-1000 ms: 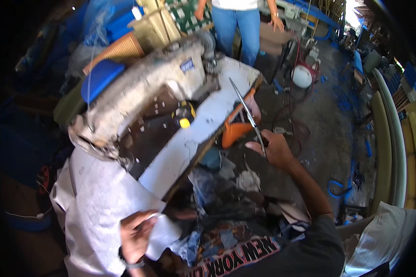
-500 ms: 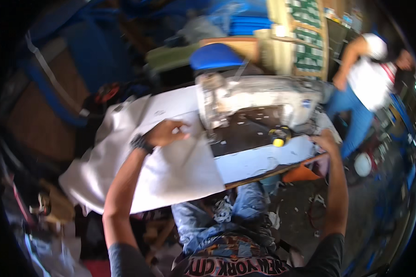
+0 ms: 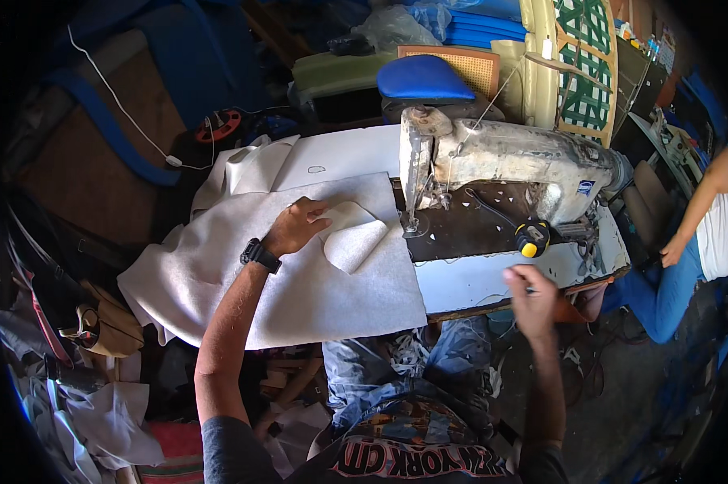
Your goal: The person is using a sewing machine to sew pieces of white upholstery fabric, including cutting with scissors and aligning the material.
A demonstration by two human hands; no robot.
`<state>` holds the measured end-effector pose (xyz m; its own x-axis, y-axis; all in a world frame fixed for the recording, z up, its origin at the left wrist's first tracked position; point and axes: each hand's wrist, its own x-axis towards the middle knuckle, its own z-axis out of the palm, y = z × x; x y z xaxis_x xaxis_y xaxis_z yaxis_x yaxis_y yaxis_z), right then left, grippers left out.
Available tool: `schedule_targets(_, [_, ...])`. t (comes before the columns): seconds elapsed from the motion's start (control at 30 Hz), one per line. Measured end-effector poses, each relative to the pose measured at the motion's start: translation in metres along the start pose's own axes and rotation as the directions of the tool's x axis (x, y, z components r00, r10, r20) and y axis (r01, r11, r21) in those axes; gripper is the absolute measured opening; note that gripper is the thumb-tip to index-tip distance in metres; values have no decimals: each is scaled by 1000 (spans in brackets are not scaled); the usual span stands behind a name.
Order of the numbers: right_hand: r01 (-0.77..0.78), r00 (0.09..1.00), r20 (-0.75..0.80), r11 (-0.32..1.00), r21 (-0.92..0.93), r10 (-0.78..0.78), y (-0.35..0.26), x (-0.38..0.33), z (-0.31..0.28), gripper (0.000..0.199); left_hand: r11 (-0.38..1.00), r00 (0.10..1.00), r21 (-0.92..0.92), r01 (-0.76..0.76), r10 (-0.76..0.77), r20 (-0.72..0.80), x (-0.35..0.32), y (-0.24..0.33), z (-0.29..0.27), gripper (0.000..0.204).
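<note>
L hand (image 3: 297,226) flat, palm down; R hand (image 3: 530,300) curled, arm outstretched.

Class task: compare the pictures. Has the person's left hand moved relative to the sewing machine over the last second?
Yes. The left hand has moved from the fabric's near edge up towards the sewing machine, now resting on the white fabric beside the needle.

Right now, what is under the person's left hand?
The left hand rests on a small white fabric piece lying on a big white cloth. The table beneath is covered there.
</note>
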<state>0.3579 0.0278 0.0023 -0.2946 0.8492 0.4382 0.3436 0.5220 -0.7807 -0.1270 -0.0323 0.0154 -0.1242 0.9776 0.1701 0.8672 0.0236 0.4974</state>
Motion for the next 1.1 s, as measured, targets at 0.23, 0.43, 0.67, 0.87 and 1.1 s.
schedule_targets(0.23, [283, 914, 245, 942, 183, -322, -50, 37, 110, 43, 989, 926, 132, -68, 112, -361, -6, -10, 41, 34])
schedule_targets(0.43, [10, 818, 554, 966, 257, -156, -63, 70, 148, 81, 982, 938, 152, -108, 151, -313, -25, 9, 38, 30])
schedule_targets(0.67, [392, 784, 438, 898, 200, -440, -70, -9, 139, 56, 992, 945, 101, -76, 104, -311, -50, 20, 33, 25])
schedule_targets(0.87, [561, 784, 274, 825, 70, -556, -61, -48, 140, 41, 998, 988, -52, -22, 14, -151, -49, 12, 19, 24])
schedule_targets(1.1, [654, 747, 303, 736, -173, -592, -81, -56, 124, 25, 982, 990, -165, -90, 70, -123, -6, 49, 20, 24])
